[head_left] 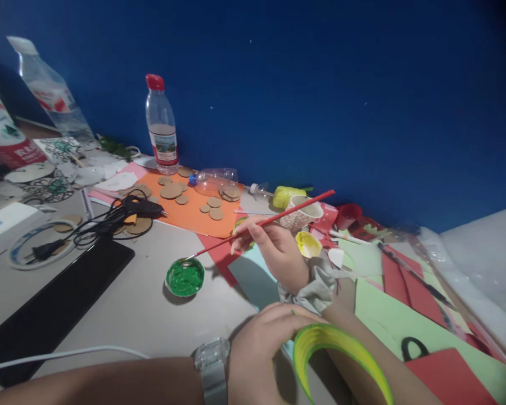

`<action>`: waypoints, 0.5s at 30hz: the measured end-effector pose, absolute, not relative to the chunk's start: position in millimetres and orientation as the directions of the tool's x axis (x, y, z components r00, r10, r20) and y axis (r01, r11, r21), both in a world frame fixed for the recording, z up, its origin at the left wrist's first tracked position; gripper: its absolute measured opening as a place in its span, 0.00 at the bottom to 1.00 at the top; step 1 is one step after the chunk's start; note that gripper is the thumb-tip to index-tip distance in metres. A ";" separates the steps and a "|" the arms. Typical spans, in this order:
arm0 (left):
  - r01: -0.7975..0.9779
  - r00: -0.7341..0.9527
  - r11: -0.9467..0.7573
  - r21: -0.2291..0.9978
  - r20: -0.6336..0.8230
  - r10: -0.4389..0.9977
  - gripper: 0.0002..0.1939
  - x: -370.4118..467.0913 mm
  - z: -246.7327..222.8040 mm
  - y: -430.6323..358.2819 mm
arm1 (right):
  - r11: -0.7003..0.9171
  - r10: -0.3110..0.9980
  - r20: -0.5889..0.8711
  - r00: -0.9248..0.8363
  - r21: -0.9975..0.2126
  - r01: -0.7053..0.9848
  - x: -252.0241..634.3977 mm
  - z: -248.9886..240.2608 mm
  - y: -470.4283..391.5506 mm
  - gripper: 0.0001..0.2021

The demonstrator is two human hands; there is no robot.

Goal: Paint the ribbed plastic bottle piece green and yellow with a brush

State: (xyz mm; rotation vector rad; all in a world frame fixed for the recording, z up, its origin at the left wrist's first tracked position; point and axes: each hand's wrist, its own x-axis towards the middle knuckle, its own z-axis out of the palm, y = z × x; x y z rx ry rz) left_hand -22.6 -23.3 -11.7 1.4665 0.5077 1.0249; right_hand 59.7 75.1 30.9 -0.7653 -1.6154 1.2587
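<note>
My right hand [278,250] is closed around a thin paintbrush [295,210] with a red handle. Its bristle tip rests at the far rim of a small round dish of green paint [186,278]. Lower in view, my left hand [257,346] grips a curved strip [341,337], yellow on the inside with a green edge; the strip's lower part runs out of the picture. A watch [213,353] sits on the left wrist and a grey scrunchie [310,286] on the right. Light blue paper [253,273] lies under the right hand.
Left of the paint are a black phone [63,304] and tangled black cable [118,216]. Behind, cardboard discs [172,190] lie on orange paper [198,222], near a standing bottle [162,129]. A patterned cup [301,212] and yellow paint dish [308,244] stand by the right hand.
</note>
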 end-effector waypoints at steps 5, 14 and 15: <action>-0.249 0.542 -0.201 0.947 0.308 0.782 0.39 -27.2 -6.9 -20.5 | 0.289 0.878 0.290 -0.380 -0.955 -0.060 58.7 32.6 73.8 0.15; -0.242 0.539 -0.212 0.947 0.313 0.782 0.40 -25.8 -10.4 -20.5 | 0.306 0.880 0.310 -0.360 -0.950 -0.069 60.9 31.4 76.8 0.14; -0.243 0.536 -0.212 0.947 0.313 0.784 0.40 -25.4 -11.2 -20.5 | 0.307 0.879 0.310 -0.361 -0.949 -0.068 60.8 31.1 76.9 0.14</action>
